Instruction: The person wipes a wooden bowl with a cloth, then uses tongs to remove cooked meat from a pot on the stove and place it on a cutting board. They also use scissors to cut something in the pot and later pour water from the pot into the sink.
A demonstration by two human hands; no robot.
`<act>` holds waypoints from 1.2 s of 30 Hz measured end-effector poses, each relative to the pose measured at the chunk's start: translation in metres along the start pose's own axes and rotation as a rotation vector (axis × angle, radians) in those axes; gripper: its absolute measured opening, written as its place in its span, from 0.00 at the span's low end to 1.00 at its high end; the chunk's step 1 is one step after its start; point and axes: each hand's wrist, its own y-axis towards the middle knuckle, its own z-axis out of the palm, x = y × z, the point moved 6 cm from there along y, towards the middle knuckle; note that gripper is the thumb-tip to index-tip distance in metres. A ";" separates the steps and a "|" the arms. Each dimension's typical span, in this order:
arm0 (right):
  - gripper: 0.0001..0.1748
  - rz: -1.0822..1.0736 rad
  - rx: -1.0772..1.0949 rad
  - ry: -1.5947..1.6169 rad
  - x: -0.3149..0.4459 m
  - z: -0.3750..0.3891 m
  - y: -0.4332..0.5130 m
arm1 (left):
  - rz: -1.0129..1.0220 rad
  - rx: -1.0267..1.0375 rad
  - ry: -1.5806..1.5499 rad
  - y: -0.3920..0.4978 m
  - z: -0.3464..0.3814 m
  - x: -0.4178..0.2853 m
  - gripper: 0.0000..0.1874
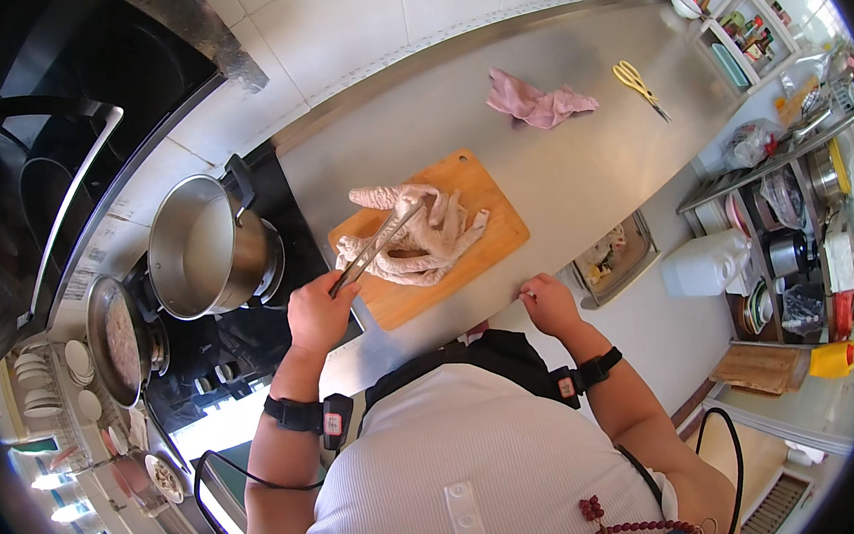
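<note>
My left hand [320,317] is closed around the handle end of a pair of metal tongs [376,247]. Their tips reach the top of a heap of pale, wrinkled raw meat [426,256]; whether they pinch it cannot be made out. Under the meat is a wooden cutting board [505,229], set at an angle on the steel counter [585,172]. By the counter's front edge, my right hand [549,304] has its fingers curled in, with nothing visible in it.
Left of the board, a deep steel pot [246,260] and a long-handled frying pan [123,340] with food stand on the hob. A pink cloth [541,106] and yellow-handled scissors [635,83] lie farther back. Below the counter's edge is a bin [626,266]; loaded shelves [757,166] stand right.
</note>
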 end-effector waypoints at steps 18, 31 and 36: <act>0.03 -0.049 0.061 -0.035 0.008 0.007 0.017 | -0.132 -0.008 0.389 -0.045 -0.085 0.023 0.26; 0.05 -0.151 0.072 -0.061 0.029 0.025 0.026 | 0.093 0.083 1.147 -0.011 -0.231 0.100 0.12; 0.04 -0.092 0.080 -0.085 0.031 0.026 0.018 | 0.038 0.222 1.135 0.026 -0.183 0.125 0.07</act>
